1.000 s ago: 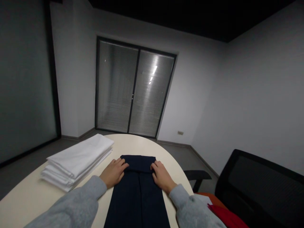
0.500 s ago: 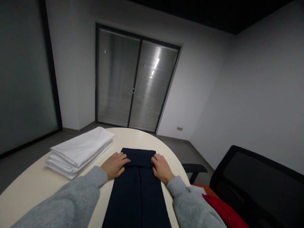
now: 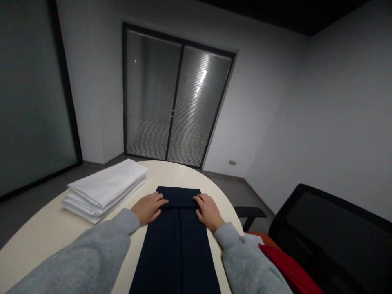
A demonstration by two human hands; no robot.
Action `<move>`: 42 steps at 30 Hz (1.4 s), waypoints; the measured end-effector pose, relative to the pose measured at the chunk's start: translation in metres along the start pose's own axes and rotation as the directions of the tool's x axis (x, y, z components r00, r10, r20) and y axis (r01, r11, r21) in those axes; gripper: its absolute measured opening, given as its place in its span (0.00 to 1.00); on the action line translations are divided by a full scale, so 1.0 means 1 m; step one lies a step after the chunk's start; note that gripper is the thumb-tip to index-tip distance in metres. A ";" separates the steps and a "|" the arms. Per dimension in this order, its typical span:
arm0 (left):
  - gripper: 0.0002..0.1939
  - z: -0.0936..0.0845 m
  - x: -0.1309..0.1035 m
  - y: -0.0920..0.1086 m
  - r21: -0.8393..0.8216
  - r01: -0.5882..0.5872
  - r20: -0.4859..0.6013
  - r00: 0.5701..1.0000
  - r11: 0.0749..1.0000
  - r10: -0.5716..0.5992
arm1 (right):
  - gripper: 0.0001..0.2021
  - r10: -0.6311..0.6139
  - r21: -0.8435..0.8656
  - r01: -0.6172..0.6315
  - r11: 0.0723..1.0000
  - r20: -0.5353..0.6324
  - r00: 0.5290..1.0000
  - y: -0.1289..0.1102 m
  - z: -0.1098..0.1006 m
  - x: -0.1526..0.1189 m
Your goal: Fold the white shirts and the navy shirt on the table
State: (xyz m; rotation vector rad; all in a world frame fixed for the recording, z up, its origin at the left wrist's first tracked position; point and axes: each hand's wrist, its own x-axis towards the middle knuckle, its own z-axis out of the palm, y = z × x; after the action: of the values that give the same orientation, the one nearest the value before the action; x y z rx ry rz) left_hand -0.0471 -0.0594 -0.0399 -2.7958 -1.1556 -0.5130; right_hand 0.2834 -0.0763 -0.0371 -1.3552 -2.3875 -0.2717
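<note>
A dark navy cloth [image 3: 180, 253] lies lengthwise on the round cream table [image 3: 171, 173], its far end folded over into a short flap. My left hand [image 3: 149, 208] rests at the left edge of that flap, fingers slightly spread on the fabric. On the opposite edge lies my right hand [image 3: 208, 211], its fingers bent and apart on top of the flap. Both palms face down. The near end of the cloth runs out of view at the bottom.
Folded white cloths [image 3: 105, 190] are stacked on the table's left side. To the right stands a black mesh chair [image 3: 330, 232] with an armrest [image 3: 250, 212]; a red cloth [image 3: 288, 267] lies on its orange seat.
My right hand's fingers have shifted slightly inward over the flap. The left hand stays at its edge. The whole view has moved a little.
</note>
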 end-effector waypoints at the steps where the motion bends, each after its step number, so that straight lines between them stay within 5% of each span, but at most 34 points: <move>1: 0.26 0.000 0.000 0.000 -0.005 -0.002 0.005 1.000 1.000 0.002 | 0.26 -0.006 0.004 0.006 1.000 0.000 1.000 0.000 0.000 0.000; 8: 0.24 0.003 0.000 0.000 -0.025 0.018 -0.024 1.000 1.000 -0.019 | 0.26 -0.011 0.021 0.012 1.000 -0.030 0.999 0.000 0.002 -0.002; 12: 0.19 -0.005 0.008 0.001 -0.151 0.124 -0.154 0.977 0.981 -0.147 | 0.22 0.011 0.032 -0.008 0.999 -0.087 0.996 0.002 0.000 0.003; 16: 0.16 -0.031 0.021 0.004 -0.303 0.141 -0.279 0.933 0.943 -0.229 | 0.16 0.028 0.041 -0.022 0.999 -0.153 0.988 0.003 -0.014 0.013; 21: 0.15 -0.081 0.021 0.025 -0.405 0.086 -0.387 0.886 0.910 -0.256 | 0.13 0.007 0.049 0.003 0.999 -0.202 0.979 -0.012 -0.059 0.011; 27: 0.13 -0.144 -0.014 0.074 -0.411 0.021 -0.456 0.861 0.911 -0.226 | 0.13 -0.040 0.049 0.051 0.998 -0.192 0.981 -0.047 -0.132 -0.023; 31: 0.13 -0.168 -0.028 0.098 -0.422 -0.006 -0.459 0.864 0.906 -0.208 | 0.11 -0.070 0.064 0.089 0.994 -0.250 0.966 -0.058 -0.167 -0.039; 36: 0.11 -0.178 -0.052 0.117 -0.380 -0.031 -0.455 0.876 0.924 -0.158 | 0.10 -0.132 0.039 0.146 0.988 -0.256 0.958 -0.075 -0.195 -0.059; 42: 0.17 -0.158 -0.128 0.148 -0.238 -0.145 -0.327 0.943 0.960 0.061 | 0.11 -0.246 0.015 0.249 0.968 -0.118 0.962 -0.117 -0.195 -0.132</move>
State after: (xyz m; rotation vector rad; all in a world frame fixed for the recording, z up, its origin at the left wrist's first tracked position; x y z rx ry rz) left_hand -0.0721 -0.2823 0.0750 -2.8130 -0.9256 -1.1302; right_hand 0.2887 -0.3078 0.0880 -0.9974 -2.4514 -0.3708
